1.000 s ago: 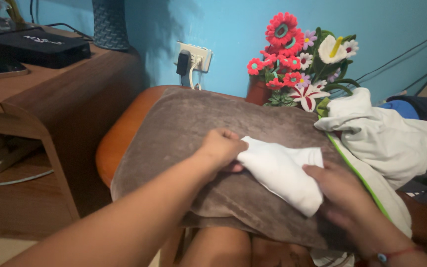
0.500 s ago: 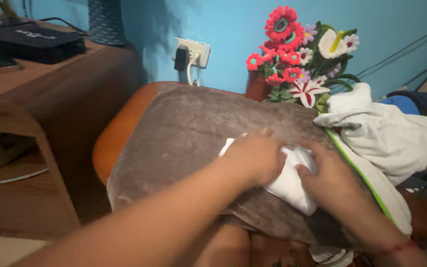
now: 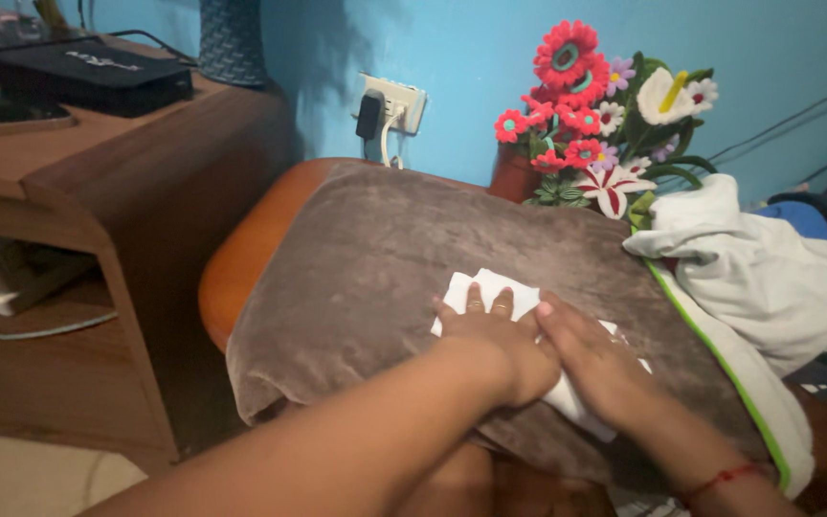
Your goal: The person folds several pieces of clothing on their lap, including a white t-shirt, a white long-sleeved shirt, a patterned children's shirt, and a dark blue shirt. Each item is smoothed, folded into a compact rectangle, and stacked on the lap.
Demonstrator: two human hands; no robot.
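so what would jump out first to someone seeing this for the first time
Probably the bunch of bright red and white artificial flowers against the blue wall at upper right. Next, the left hand and right hand pressed flat on a small white cloth lying on the brown plush cover in the middle.
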